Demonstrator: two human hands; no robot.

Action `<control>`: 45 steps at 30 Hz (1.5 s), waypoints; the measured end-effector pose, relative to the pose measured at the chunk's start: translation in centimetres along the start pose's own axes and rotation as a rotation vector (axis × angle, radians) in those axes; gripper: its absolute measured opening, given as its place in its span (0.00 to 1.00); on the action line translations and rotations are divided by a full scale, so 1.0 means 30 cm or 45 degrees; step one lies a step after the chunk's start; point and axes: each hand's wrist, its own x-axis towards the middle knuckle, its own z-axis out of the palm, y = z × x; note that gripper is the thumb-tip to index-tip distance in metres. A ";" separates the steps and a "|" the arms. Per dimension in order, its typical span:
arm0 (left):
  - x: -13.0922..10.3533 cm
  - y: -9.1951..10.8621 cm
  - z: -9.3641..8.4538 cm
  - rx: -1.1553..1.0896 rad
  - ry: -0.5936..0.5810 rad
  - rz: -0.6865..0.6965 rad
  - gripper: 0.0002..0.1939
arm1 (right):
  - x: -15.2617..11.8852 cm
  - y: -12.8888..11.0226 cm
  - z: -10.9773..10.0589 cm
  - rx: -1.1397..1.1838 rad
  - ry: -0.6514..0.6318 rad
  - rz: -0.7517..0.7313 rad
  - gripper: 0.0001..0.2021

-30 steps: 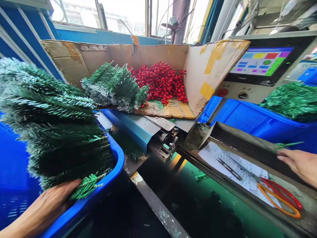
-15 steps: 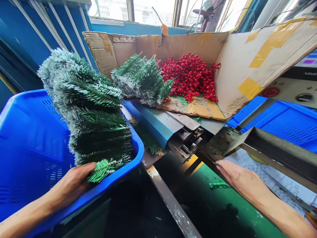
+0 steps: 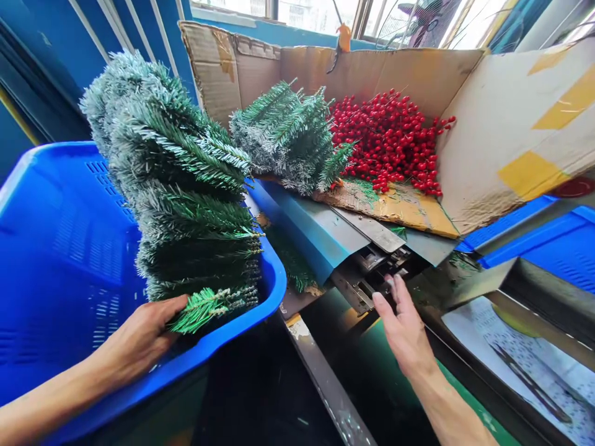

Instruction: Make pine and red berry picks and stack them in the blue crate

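Observation:
My left hand [image 3: 151, 328] is closed around a bright green artificial pine sprig [image 3: 199, 310] at the near end of a tall pile of frosted artificial pine branches [image 3: 186, 198]. The pile stands in a blue plastic basket [image 3: 60, 217], stems facing right against the rim. My right hand [image 3: 406, 334] is in front of the metal jaws of a machine [image 3: 376, 266], thumb and fingers apart, with nothing visible in it. From this angle I cannot tell whether its fingertips touch the metal. The left fingers are partly hidden behind the sprig.
Behind the machine, a cut-open cardboard box [image 3: 474, 118] holds more frosted pine branches [image 3: 288, 136] and red berry stems [image 3: 390, 139]. A metal tray [image 3: 539, 291] juts out at right, above a patterned sheet with tweezers [image 3: 530, 384]. A metal bar [image 3: 320, 378] runs beside the basket.
My right hand has moved left and up from the metal edge to the machine's jaws, its fingers now spread. My left hand stays at the sprig. The view has shifted slightly.

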 end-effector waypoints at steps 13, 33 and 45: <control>-0.009 -0.080 -0.069 -0.644 0.261 0.011 0.13 | -0.192 -0.282 0.112 0.020 -0.021 -0.791 0.24; -0.039 0.037 -0.273 -1.333 0.824 0.127 0.18 | -0.242 -0.716 0.407 0.122 -0.539 -1.234 0.23; -0.077 0.014 -0.304 -0.934 0.423 0.076 0.12 | -0.192 -0.794 0.467 -0.411 -0.573 -1.237 0.05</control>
